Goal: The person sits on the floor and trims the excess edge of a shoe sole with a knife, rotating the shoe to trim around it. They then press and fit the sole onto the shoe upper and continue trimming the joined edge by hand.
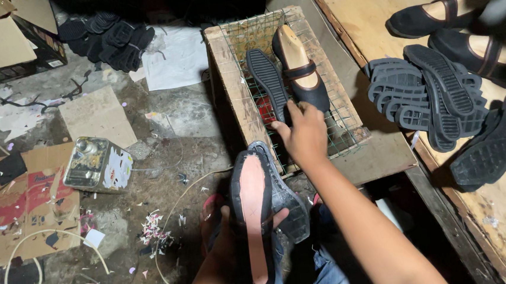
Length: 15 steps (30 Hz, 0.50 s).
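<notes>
Left hand (244, 228) wrapped around an upturned black shoe (252, 219) with a smooth pink bottom, right hand (304, 133) pinching a bumpy rubber sole (268, 81) on the wire grid (336, 103).

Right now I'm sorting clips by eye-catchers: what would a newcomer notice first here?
The left hand holds a black shoe sole-up near the lap, its pink bottom bare, a rubber sole behind it. The right hand reaches to a wire-topped crate; loose soles are piled on the bench.
</notes>
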Tool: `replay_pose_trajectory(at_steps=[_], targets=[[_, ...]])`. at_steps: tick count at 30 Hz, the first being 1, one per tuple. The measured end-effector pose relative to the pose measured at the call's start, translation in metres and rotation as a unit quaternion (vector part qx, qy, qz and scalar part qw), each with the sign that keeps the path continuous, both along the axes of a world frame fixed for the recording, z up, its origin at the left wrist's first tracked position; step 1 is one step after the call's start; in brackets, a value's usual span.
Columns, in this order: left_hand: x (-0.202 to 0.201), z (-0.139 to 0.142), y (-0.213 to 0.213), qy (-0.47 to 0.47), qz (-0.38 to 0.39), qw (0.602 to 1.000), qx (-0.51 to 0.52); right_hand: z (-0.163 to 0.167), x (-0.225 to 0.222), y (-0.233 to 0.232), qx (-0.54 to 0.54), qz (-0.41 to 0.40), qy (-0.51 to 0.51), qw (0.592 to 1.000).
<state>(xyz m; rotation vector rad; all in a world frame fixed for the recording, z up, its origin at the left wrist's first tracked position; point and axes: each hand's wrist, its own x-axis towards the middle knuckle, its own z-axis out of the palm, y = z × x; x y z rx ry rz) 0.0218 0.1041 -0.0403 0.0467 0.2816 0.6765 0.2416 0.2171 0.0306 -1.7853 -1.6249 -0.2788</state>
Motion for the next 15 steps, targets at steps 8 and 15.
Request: replay_pose_trajectory(at_steps=[8, 15], targets=[[-0.007, -0.015, -0.002, -0.033, 0.017, 0.994, 0.105, -0.007, 0.001, -0.178, -0.202, 0.06, 0.331, 0.92], [-0.013, -0.005, -0.011, -0.009, 0.007, 0.998, 0.066, 0.122, 0.037, -0.267, -0.273, 0.361, 0.546, 0.705]])
